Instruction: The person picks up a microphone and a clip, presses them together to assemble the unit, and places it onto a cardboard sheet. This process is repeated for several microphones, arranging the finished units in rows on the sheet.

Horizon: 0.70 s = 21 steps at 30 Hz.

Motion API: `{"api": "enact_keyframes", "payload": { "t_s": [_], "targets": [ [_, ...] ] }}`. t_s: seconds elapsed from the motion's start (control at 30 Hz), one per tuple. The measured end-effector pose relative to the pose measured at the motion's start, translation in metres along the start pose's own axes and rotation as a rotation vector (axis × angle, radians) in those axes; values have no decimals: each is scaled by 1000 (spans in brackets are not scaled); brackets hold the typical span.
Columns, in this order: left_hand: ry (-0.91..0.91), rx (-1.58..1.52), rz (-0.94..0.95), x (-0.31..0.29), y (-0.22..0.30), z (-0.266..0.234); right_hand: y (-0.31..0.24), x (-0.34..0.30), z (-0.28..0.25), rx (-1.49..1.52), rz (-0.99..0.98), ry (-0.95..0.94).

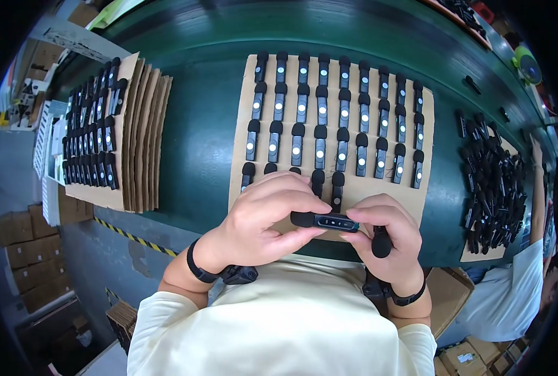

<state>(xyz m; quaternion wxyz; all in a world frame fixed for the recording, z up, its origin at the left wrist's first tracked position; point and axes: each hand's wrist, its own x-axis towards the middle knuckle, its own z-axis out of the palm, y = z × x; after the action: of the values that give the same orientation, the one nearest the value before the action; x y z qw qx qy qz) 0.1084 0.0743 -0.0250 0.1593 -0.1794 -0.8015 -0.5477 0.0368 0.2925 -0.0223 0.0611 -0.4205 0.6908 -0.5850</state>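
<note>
A small black wireless microphone (335,222) with a foam windscreen lies sideways between my hands, its panel with small marks facing up. My left hand (254,219) pinches the foam end between thumb and index finger. The fingertips of my right hand (395,235) hold the other end. A second microphone (381,242) is tucked in my right hand, with only its foam tip showing. Just beyond my hands, rows of similar microphones (320,141) with pale round dots lie on a cardboard sheet (382,194). My left hand hides part of the nearest row.
To the left, more microphones lie on a stack of cardboard sheets (146,138). A heap of loose microphones (495,188) rests at the right on the green table (197,113). Another person's arm (537,188) reaches in beyond that heap. Cardboard boxes (31,250) stand at the lower left.
</note>
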Motion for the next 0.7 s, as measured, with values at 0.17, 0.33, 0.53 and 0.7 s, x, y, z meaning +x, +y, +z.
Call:
{"api": "enact_keyframes", "payload": {
  "t_s": [0.17, 0.33, 0.53, 0.7],
  "targets": [
    [-5, 8, 27, 0, -2, 0, 3, -1, 4, 21, -12, 18],
    [13, 23, 16, 2, -1, 1, 4, 0, 4, 8, -43, 24],
    [-33, 51, 23, 4, 1, 0, 8, 1, 5, -35, -100, 37],
    [-31, 58, 25, 5, -2, 3, 3, 3, 2, -18, -36, 10]
  ]
}}
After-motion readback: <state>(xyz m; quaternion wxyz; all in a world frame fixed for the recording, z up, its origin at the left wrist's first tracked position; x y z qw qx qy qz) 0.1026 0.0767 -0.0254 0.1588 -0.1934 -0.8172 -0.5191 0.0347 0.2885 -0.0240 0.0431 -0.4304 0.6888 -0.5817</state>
